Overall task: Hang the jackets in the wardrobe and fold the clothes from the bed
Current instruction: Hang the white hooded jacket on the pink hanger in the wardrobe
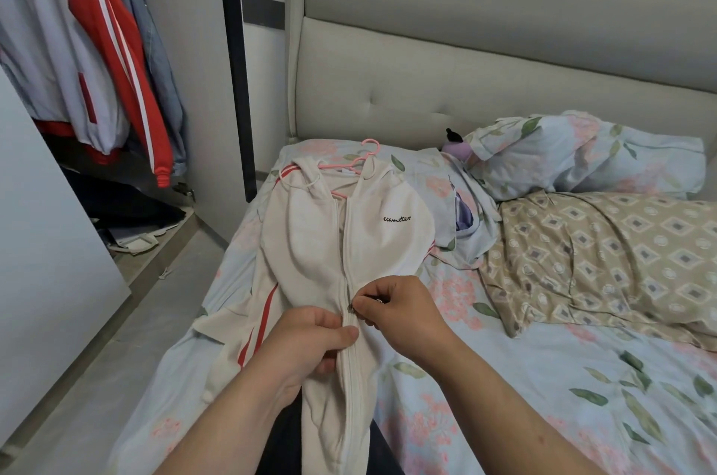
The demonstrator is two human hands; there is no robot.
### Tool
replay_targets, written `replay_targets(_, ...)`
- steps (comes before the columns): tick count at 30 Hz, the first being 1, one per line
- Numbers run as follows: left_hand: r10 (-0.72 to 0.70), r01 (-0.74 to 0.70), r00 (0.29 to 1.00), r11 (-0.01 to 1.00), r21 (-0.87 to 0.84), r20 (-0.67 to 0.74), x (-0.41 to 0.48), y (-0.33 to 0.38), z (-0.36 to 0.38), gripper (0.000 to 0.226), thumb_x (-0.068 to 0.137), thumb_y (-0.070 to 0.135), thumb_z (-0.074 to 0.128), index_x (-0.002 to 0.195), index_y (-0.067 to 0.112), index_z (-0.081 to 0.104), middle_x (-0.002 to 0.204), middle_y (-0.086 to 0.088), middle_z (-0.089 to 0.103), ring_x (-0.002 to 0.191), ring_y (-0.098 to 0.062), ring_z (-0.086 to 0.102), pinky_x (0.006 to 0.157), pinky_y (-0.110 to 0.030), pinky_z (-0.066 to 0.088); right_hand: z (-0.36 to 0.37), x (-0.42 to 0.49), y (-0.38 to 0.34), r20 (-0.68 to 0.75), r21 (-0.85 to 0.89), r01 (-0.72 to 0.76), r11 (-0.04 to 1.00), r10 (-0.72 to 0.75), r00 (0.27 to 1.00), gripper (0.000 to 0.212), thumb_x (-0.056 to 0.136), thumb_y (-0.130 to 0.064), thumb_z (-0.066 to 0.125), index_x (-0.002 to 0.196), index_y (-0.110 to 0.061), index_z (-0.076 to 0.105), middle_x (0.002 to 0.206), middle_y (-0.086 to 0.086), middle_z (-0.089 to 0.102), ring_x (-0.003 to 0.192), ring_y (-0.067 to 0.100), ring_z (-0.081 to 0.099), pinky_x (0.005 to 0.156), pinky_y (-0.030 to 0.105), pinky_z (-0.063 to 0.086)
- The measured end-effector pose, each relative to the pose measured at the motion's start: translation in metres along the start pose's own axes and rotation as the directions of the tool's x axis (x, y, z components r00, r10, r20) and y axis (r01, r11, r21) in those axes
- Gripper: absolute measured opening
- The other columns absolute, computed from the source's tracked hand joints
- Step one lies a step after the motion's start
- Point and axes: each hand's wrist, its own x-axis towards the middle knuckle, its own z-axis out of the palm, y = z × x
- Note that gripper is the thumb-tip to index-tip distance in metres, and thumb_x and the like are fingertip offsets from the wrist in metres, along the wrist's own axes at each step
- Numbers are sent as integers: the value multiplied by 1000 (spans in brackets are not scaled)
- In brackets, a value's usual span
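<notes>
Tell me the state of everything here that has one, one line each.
Cream jacket: lying on the bed, zipped partway.
Pink hanger: inside the jacket's collar, hook sticking out.
Left hand: grips the jacket beside the zip.
Right hand: pinches the zip pull.
Wardrobe: open, jackets hanging inside.

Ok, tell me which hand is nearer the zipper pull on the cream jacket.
Right. The right hand pinches the zipper pull; the left hand grips the cream jacket just below it, beside the zip.
</notes>
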Motion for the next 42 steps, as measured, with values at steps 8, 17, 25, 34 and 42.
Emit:
replay_targets(8,-95,82,991,987,136,96,21,-7,-14,12,60,15,83,63,12,71,69,-9,72,63,-19,68,65,-37,57,1,44,8,6,-76,-31,997,31,999,30,83,-10,66,57,-25,70,56,-10,65,51,1,53,51,15,41)
replay_targets(17,-186,137,964,960,243,192,42,-8,-23,29,54,23,85,74,10,68,58,-1,62,57,-12,62,59,-28,54,-2,101,24,-21,-70,-85,994,84,996,22,83,-10,66,63,-13,73,61,0,66,56,7,56,57,21,46)
replay_targets(25,69,-72,993,997,-27,-99,95,24,-6,21,83,26,77,79,7,71,68,-5,70,63,-14,65,64,-29,59,-2,105,31,26,58,-35,998,33,999,20,85,-8,63,68,2,68,58,6,56,58,17,47,60,33,41)
replay_targets(34,25,-21,998,996,86,-53,114,21,-4,14,78,3,73,66,5,67,60,-8,63,55,-17,60,59,-29,56,-1,118,38,15,-25,-49,999,49,999,30,84,-8,67,59,-24,70,56,-8,62,55,4,54,60,22,46)
replay_targets(42,-64,41,995,961,274,72,118,-4,-16,15,76,6,77,68,8,65,55,-5,63,50,-14,60,52,-24,52,-2,156,46,-56,-2,-107,994,107,993,19,83,-8,68,66,-13,75,58,-4,66,56,6,55,61,23,46)
